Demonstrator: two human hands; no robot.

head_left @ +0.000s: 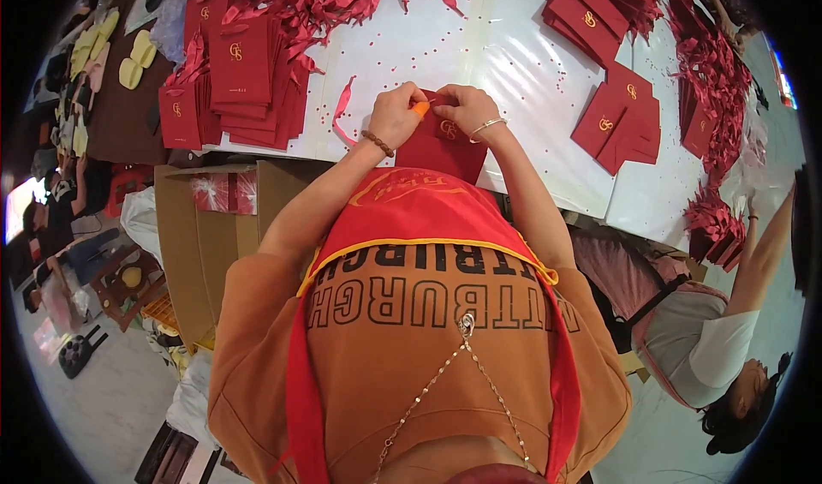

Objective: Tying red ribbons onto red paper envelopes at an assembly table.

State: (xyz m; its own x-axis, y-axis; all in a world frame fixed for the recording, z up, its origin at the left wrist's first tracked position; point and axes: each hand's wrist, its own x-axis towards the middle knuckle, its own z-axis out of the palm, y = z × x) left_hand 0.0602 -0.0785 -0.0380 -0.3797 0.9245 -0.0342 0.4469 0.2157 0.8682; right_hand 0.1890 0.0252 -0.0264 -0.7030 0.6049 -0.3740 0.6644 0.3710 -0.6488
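Observation:
A dark red paper bag (438, 154) with a gold emblem lies in front of me at the table's near edge, its lower part against my red apron. My left hand (396, 117) is closed at the bag's top edge, with a small orange piece (420, 108) showing between its fingers; its kind is hidden. At the same edge, my right hand (471, 111) pinches the bag, thumb and fingers close to my left fingertips. Just left of my left hand, a loose red ribbon (344, 111) curls on the white table (514, 154).
Stacked red bags (242, 73) stand at the left under a heap of red ribbons (342, 0). More bags (621, 116) lie fanned at the right. An open cardboard box (184, 236) sits below the table's left. Another person (715, 347) works at the right.

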